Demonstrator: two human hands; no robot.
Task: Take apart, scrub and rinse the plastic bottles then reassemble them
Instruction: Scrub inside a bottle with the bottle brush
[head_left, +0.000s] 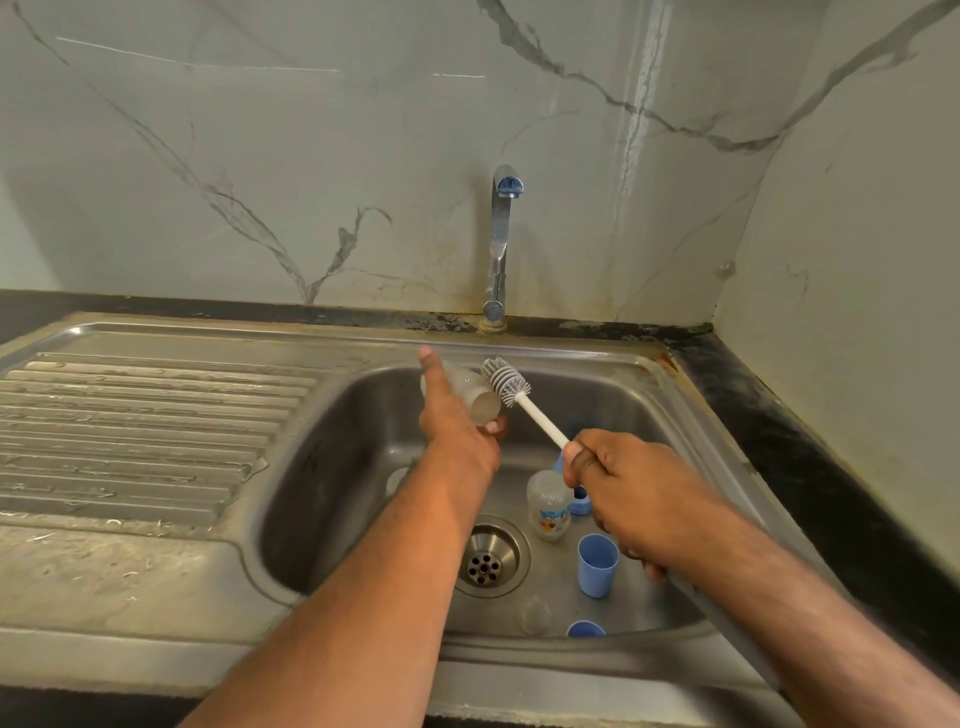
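Left hand (457, 431) grips a bottle (475, 397), right hand (628, 499) a brush (511, 387), over the sink (363, 415).

The right hand (631, 499) hides most of a blue cap (579, 501).

The light is dim and warm, with a greenish-yellow cast over the marble wall (311, 156). It seems to come from above and behind the camera, soft and diffuse. Faint specular streaks run across the upper wall, and a vertical glare band shows near the corner at right. The steel sink (363, 415) carries muted highlights on its rim and draining ridges; its left inner wall falls into deep shadow. The chrome tap (500, 244) shines brightly along its stem. Wide-angle distortion bows the counter edge and stretches both forearms at the bottom corners. Detail is slightly soft overall, softest toward the frame edges.
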